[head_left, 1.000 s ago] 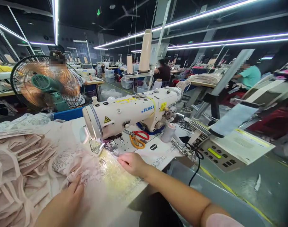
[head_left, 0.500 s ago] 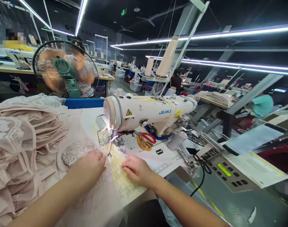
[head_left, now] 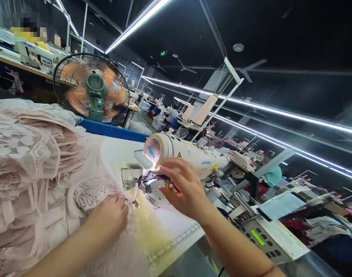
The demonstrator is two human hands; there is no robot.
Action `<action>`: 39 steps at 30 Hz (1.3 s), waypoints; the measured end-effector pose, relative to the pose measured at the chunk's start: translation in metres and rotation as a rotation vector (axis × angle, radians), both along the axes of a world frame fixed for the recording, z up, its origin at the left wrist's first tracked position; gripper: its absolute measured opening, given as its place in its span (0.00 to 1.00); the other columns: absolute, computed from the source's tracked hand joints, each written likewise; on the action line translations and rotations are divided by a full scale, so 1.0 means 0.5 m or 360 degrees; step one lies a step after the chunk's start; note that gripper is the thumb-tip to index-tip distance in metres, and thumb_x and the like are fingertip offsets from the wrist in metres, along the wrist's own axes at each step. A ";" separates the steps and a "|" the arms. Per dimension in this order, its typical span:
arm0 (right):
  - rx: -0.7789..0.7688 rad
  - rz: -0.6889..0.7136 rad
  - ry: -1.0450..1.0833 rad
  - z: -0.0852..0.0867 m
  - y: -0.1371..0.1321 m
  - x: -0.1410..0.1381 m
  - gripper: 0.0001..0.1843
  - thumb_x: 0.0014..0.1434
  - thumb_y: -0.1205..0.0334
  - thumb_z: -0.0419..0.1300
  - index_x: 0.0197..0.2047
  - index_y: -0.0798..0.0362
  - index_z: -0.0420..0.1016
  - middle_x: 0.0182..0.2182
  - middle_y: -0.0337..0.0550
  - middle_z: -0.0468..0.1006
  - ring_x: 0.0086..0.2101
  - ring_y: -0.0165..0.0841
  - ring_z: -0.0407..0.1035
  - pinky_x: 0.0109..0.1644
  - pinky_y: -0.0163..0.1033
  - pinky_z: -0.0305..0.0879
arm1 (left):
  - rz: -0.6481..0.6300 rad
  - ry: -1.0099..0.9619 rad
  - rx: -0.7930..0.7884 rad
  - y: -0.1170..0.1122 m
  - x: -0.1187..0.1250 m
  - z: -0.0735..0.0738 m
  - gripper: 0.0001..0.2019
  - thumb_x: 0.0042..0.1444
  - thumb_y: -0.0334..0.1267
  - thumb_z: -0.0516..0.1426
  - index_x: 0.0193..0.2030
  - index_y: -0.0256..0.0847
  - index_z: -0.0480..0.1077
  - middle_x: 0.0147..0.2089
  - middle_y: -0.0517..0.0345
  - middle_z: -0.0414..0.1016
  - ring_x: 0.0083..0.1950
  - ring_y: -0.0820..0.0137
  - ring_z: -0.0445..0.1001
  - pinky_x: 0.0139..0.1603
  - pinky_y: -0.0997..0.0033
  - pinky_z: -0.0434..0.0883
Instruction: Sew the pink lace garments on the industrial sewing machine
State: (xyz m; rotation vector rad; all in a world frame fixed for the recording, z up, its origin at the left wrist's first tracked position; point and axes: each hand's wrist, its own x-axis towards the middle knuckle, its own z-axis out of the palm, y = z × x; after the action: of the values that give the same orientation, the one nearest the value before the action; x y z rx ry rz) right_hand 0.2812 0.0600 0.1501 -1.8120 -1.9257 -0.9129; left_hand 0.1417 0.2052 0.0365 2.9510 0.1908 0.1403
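Note:
My left hand (head_left: 114, 213) is closed on the edge of a pale pink lace garment (head_left: 92, 190), which has a rounded, cup-shaped lace panel. From that edge a narrow strap (head_left: 134, 192) runs up to the needle area of a white sewing machine (head_left: 187, 150). Raised in front of the machine's head is my right hand (head_left: 184, 188), its fingers apart and nothing visible in them. It partly covers red and orange-handled scissors (head_left: 173, 187). Yellowish see-through material (head_left: 148, 223) lies on the table between the hands.
A heap of similar lace garments (head_left: 28, 165) fills the left side. A fan (head_left: 95, 86) stands behind the table. Thread cones (head_left: 205, 109) rise beyond the machine, and a control box (head_left: 262, 238) sits at the right. A printed ruler (head_left: 176, 242) follows the front edge.
My right hand has left the yellowish material and risen toward the machine's head, its fingers opening. My left hand stays on the garment. The view has tilted and shifted.

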 end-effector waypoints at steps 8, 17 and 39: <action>-0.0575 -0.0257 -0.0293 0.201 0.096 0.079 0.30 0.56 0.49 0.59 0.60 0.47 0.61 0.62 0.50 0.55 0.61 0.49 0.49 0.60 0.58 0.55 | -0.0001 0.0016 -0.0087 0.005 -0.007 0.005 0.15 0.55 0.31 0.48 0.43 0.32 0.73 0.46 0.41 0.73 0.52 0.53 0.68 0.54 0.51 0.64; -0.0314 -0.0686 0.0201 0.312 0.303 0.144 0.14 0.56 0.57 0.58 0.42 0.57 0.76 0.40 0.44 0.77 0.42 0.37 0.71 0.48 0.44 0.66 | 0.0039 0.0042 -0.0125 0.010 -0.002 0.002 0.16 0.54 0.28 0.47 0.44 0.34 0.73 0.47 0.42 0.73 0.52 0.54 0.68 0.54 0.52 0.64; -0.1217 -0.0484 -0.0886 0.175 0.291 0.066 0.08 0.52 0.71 0.61 0.37 0.54 0.79 0.56 0.43 0.68 0.62 0.53 0.47 0.62 0.64 0.46 | 0.0047 0.0148 -0.0163 0.004 -0.012 0.035 0.17 0.54 0.29 0.47 0.46 0.32 0.72 0.50 0.43 0.72 0.53 0.54 0.67 0.55 0.54 0.63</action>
State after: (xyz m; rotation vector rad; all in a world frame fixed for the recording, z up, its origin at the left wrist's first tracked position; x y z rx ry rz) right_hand 0.3144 0.2056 0.2376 -2.5303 -2.6495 -0.9112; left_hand 0.1358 0.2070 0.0543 2.8552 0.2473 -0.0033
